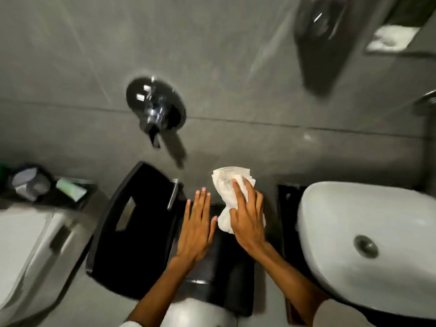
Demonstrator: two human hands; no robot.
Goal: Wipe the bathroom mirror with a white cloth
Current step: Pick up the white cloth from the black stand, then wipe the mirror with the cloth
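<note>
Right hand (247, 218) grips a bunched white cloth (226, 185); left hand (195, 227) beside it is flat, open, empty. Loosely held, the cloth could slip.

Two bare forearms, bare left hand (197, 228), bare right hand (247, 219), short pale fingernails, no rings or watch, white sleeve edge (132, 324) at left elbow

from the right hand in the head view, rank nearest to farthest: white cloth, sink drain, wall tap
1. white cloth: under the right hand, touching it.
2. sink drain: to the right, in the white basin.
3. wall tap: up and left on the grey wall.
</note>
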